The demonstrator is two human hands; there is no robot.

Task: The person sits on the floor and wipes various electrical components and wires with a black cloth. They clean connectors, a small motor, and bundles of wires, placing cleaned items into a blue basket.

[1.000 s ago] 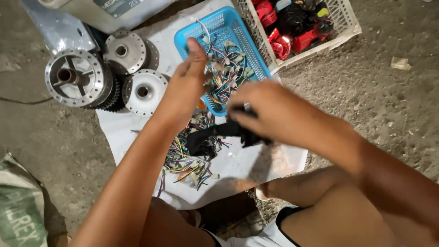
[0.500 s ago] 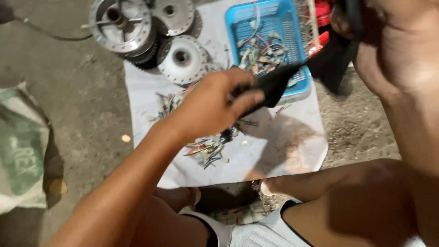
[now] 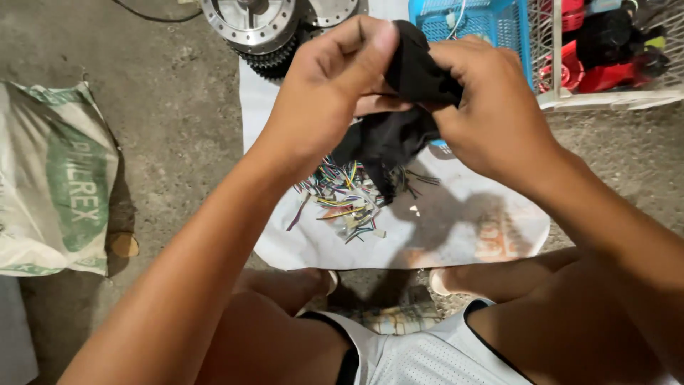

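While both forearms are reaching forward from the raised knees, the left hand (image 3: 324, 93) and the right hand (image 3: 491, 107) are meeting at the middle of the view, knuckles up and wrists bent slightly inward. Both sets of fingers are curling and pinching the black cloth (image 3: 399, 121), which is bunching between them and hanging just above the pile of coloured wires (image 3: 349, 196). That pile is lying on the white sheet (image 3: 456, 228) spread on the floor. 2 metal wheel hubs (image 3: 249, 21) and a blue basket (image 3: 484, 21) are sitting beyond the hands.
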